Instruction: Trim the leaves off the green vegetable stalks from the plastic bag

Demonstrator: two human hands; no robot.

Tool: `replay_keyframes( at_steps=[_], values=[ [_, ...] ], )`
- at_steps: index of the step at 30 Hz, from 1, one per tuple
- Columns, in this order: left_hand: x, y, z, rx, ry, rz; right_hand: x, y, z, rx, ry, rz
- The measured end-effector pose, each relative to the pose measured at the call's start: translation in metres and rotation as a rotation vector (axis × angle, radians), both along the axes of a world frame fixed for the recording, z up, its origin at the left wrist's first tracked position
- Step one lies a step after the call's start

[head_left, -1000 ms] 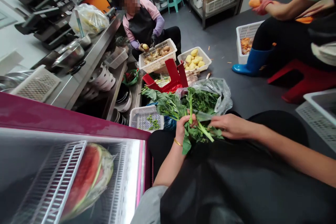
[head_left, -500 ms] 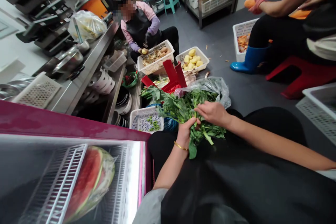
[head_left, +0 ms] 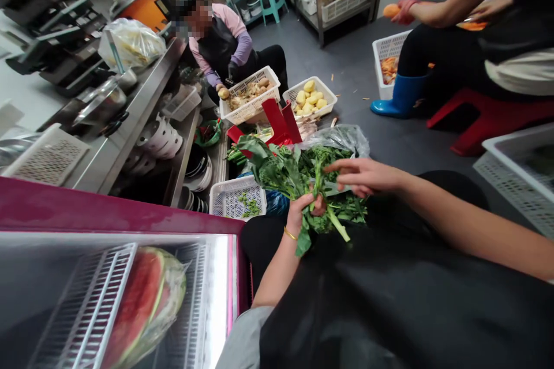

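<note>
My left hand is closed round a bunch of broccolini, leafy green stalks with small florets. A thick pale cut stem sticks out below the fist toward my lap. Just right of the bunch is my right hand, its fingers stretched out and its fingertips close to an upright stalk; whether they touch it I cannot tell. More of the greens lie behind and under the bunch, by a clear plastic bag. A white basket with a few small green pieces stands left of my left hand.
A red upturned stool stands beyond the greens. One person peels over a basket of potatoes; peeled potatoes fill another basket. At right, a person in blue boots holds an orange vegetable. An open fridge with watermelon borders my left.
My right hand has come off the stalk it pinched, moved slightly right and spread its fingers. My left hand still grips the bunch. The whole view has shifted slightly.
</note>
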State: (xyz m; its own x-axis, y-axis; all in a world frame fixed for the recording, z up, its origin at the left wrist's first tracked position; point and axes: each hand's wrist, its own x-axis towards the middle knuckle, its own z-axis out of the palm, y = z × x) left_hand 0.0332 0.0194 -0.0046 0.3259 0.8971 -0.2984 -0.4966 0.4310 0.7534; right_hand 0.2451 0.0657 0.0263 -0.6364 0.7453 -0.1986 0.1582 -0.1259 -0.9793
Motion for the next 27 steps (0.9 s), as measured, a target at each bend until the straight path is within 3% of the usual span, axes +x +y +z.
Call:
replay_keyframes(
  at_steps=[3, 5, 7, 9, 12, 16, 18, 21, 23, 27],
  values=[
    [0.005, 0.0, 0.004, -0.02, -0.106, -0.085, -0.034, 0.017, -0.011, -0.065, 0.308, -0.088],
    [0.006, 0.001, 0.006, -0.06, -0.119, -0.105, -0.048, 0.019, -0.015, 0.007, 0.325, -0.136],
    [0.006, 0.001, 0.006, -0.079, -0.102, -0.033, -0.049, 0.013, -0.015, 0.211, 0.145, -0.242],
    [0.005, 0.002, 0.005, -0.055, -0.066, 0.049, -0.042, 0.004, -0.012, 0.528, -0.117, -0.351],
    [0.008, 0.002, 0.003, -0.006, 0.051, 0.055, -0.035, -0.009, -0.007, 0.932, -0.439, -0.43],
    [0.02, 0.0, 0.005, 0.022, 0.213, 0.105, -0.048, -0.014, -0.004, 1.068, -0.586, -0.447],
    [0.02, -0.001, 0.006, 0.023, 0.209, 0.2, -0.052, -0.017, -0.001, 1.043, -0.508, -0.384],
    [0.01, -0.002, 0.004, 0.017, 0.137, 0.312, -0.037, -0.025, 0.002, 0.923, -0.26, -0.179],
    [0.002, -0.002, 0.0, 0.04, 0.098, 0.243, -0.019, -0.026, 0.001, 0.728, -0.132, -0.173],
    [0.0, -0.001, -0.006, 0.075, 0.157, -0.025, -0.014, -0.011, -0.005, 0.068, -0.007, -0.418]
  ],
)
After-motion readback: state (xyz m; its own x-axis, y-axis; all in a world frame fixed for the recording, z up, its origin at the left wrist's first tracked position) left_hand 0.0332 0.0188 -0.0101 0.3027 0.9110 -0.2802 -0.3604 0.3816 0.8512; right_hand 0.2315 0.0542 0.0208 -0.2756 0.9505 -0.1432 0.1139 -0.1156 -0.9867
